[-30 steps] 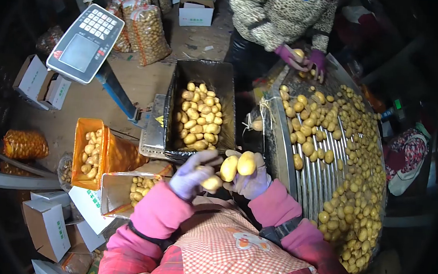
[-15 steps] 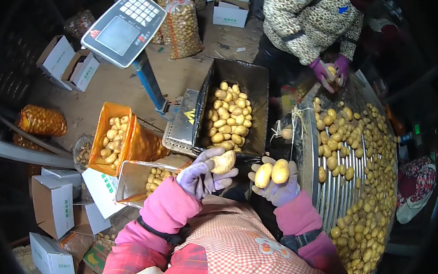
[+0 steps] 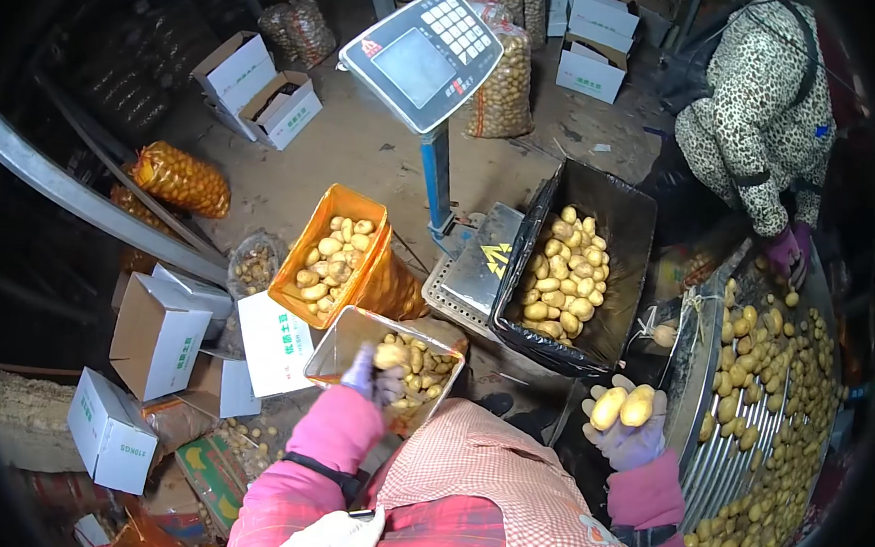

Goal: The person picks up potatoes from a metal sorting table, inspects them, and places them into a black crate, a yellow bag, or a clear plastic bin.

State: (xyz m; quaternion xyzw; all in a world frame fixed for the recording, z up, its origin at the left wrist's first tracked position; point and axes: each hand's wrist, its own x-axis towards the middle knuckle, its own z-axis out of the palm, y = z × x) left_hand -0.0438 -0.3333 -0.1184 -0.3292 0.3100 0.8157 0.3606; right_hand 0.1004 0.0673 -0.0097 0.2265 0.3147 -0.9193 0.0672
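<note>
- Lower centre of the frame: a red-and-white checked apron covers the person's front.
- Right of centre, low: the gloved right hand is palm up, cupped under two potatoes lying side by side.
- Left of it: the gloved left hand is over the plastic-lined bin, with a single potato at its fingers; blur hides whether they grip it. More potatoes lie in this bin.
- Lower right: loose potatoes spread over a slatted metal tabletop.
- Centre left: an orange mesh bag, open at the top, holds potatoes just beyond the plastic-lined bin.
- Centre: a black-lined bin of potatoes is beside the scale platform.
- Upper right: a co-worker in a spotted top has purple gloves at the tabletop's far end.
- Top centre: the scale display partly covers a full mesh sack on the floor.
</note>
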